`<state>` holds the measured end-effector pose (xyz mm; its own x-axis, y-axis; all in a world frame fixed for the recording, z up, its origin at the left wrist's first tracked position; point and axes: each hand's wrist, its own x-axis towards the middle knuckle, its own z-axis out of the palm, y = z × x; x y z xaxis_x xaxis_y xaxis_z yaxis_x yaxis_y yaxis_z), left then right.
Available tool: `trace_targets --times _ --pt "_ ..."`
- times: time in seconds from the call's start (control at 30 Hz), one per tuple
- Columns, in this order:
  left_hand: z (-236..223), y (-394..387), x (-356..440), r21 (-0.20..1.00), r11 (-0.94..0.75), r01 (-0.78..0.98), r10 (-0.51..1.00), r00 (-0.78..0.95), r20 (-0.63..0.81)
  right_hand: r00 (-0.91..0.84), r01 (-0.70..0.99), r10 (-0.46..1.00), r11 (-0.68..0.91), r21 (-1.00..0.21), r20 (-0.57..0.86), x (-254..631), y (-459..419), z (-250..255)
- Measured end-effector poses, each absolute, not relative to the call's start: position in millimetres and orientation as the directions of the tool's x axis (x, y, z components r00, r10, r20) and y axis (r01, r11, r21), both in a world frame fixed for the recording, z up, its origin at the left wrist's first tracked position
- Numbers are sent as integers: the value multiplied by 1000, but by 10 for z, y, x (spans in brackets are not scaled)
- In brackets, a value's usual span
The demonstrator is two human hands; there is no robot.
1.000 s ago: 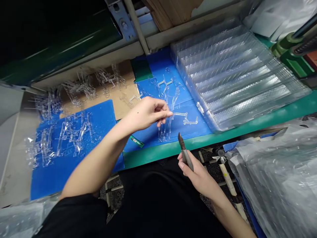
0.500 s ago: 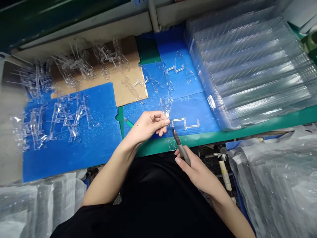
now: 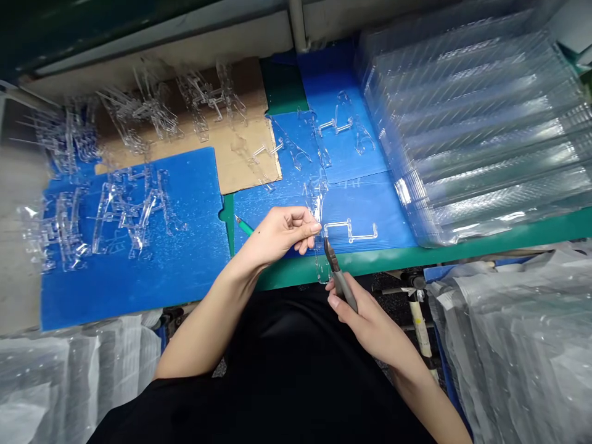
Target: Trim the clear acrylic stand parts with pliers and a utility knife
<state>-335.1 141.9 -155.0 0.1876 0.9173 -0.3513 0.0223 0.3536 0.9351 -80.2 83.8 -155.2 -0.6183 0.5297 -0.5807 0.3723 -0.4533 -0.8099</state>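
Note:
My left hand (image 3: pixel 280 235) pinches a clear moulded plastic piece (image 3: pixel 317 206) between thumb and fingers, holding it upright above the blue foam mat (image 3: pixel 198 277). My right hand (image 3: pixel 363 308) grips small side cutters (image 3: pixel 341 280) with grey handles. Their dark jaws touch or nearly touch the lower part of the clear piece, and I cannot tell which. A clear plastic frame (image 3: pixel 350 231) lies on the mat just beyond the cutter tip. Several tangled clear plastic pieces (image 3: pixel 134 209) lie on the mat and on a cardboard sheet (image 3: pixel 240 148) to the left.
A clear ribbed plastic tray (image 3: pixel 476 129) stands at the right on the green bench top (image 3: pixel 351 265). A green-handled pen (image 3: pixel 243 226) lies near my left wrist. Clear plastic bags (image 3: pixel 513 351) bulge at lower right, with more (image 3: pixel 69 376) at lower left.
The cutter jaws have moved up to the clear piece, which my left hand now holds in front of them. The view has shifted, with the bench lower in frame. Little differs over the last half second.

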Motion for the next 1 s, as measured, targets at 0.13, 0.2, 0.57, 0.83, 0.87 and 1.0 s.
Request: trace_targets --times 0.13,0.2,0.57,0.83,0.87,1.0 --pt "-1566 1417 -3345 931 364 37 915 174 -364 -609 399 532 -436 -807 -588 -795 853 -1548" --pt "-1571 1416 -3349 929 369 40 915 158 -370 -612 406 526 -432 -806 -590 -795 858 -1553" --pt "-1546 1421 -3296 923 383 31 902 200 -382 -621 355 530 -467 -810 -578 -779 851 -1568" --pt "-1575 1429 -3249 909 417 25 886 211 -412 -643 314 523 -487 -815 -560 -737 854 -1585" --pt "-1577 1431 -3240 907 420 22 885 212 -415 -648 299 519 -499 -814 -557 -724 859 -1590" --pt "-1576 1455 -3182 902 431 11 877 230 -422 -675 243 479 -573 -783 -560 -665 875 -1617"
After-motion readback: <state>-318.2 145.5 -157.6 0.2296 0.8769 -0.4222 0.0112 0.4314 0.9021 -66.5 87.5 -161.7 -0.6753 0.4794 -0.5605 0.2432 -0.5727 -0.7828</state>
